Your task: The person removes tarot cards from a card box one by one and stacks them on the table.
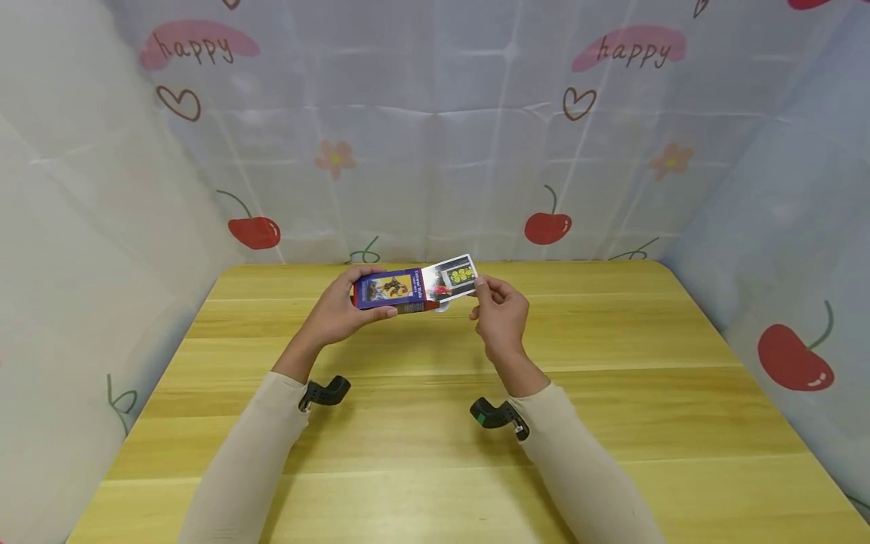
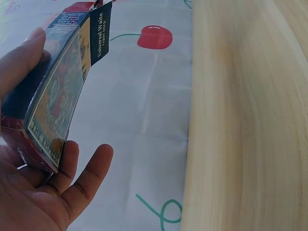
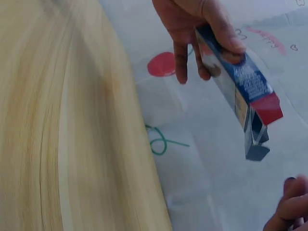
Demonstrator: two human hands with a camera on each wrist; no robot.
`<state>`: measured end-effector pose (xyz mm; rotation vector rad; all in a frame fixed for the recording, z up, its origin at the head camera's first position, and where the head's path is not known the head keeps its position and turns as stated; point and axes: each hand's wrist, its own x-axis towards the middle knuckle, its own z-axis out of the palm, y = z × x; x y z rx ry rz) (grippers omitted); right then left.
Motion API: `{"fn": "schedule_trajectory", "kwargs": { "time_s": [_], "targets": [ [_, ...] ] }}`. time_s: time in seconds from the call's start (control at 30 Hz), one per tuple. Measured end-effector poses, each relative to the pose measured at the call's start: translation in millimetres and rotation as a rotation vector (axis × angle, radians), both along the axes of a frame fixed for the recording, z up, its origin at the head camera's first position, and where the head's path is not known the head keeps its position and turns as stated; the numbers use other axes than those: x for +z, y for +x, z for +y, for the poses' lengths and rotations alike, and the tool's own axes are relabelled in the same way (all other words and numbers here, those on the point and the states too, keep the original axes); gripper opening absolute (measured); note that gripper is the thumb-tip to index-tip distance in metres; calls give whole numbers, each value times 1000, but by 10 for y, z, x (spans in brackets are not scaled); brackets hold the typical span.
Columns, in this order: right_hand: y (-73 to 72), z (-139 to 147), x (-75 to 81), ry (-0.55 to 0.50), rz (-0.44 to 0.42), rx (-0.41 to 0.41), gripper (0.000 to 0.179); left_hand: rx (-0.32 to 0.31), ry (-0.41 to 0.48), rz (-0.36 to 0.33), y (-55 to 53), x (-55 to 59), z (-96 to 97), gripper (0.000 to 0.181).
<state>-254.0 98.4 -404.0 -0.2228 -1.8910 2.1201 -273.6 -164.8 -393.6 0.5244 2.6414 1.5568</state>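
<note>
My left hand (image 1: pixel 333 311) grips a blue tarot card box (image 1: pixel 384 289) above the table, its thumb along the near side and fingers round the far side. "Universal Waite" is printed on the box. At the box's right end a white-bordered tarot card (image 1: pixel 451 278) with yellow discs and a red figure sticks out at a slant. The thumb and fingers of my right hand (image 1: pixel 504 311) pinch the card's right edge. In the right wrist view the box's end flap (image 3: pixel 256 150) hangs open, and the right hand (image 3: pixel 292 209) shows only at the lower corner.
Below the hands spreads a light wooden table (image 1: pixel 408 453). A white curtain (image 1: pixel 435 151) with cherries, hearts and "happy" lettering stands behind it, and similar sheets hang on both sides. Black wrist mounts (image 1: pixel 328 391) sit at both cuffs.
</note>
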Motion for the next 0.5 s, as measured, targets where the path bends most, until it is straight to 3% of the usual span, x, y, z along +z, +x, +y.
{"fn": "schedule_trajectory", "kwargs": {
  "time_s": [0.13, 0.27, 0.5],
  "targets": [
    [-42, 88, -30, 78, 43, -131, 29, -8, -2, -6, -3, -9, 7, 81],
    [-66, 182, -56, 163, 78, -212, 26, -18, 1, -10, -3, -15, 15, 80],
    [-72, 366, -115, 192, 121, -223, 26, -21, 7, -15, 0, -19, 21, 80]
  ]
}}
